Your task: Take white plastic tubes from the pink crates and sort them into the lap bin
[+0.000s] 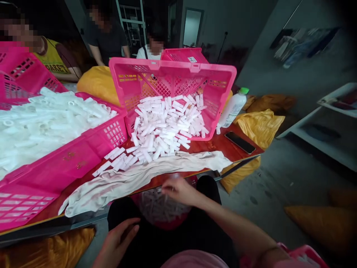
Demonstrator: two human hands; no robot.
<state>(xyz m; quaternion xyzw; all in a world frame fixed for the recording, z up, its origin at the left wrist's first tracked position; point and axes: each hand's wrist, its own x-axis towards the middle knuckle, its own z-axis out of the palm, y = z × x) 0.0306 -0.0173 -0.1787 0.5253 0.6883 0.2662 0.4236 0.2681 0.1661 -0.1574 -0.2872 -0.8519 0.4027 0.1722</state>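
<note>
The right hand (178,190) should be held low over the pink tub (169,225) so that white pieces (156,208) are not scattered. Its fingers are half curled; through the blur, whether anything is gripped cannot be told. The pieces lie below it. The left hand (121,236), loosely parted, appears empty.

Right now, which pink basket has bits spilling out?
The middle basket: it's tipped toward you, white pieces spilling onto the table; the left basket stands upright, heaped.

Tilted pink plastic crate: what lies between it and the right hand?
In the head view, from the crate to the right hand: loose short white pieces, a crumpled white cloth, then red tabletop.
</note>
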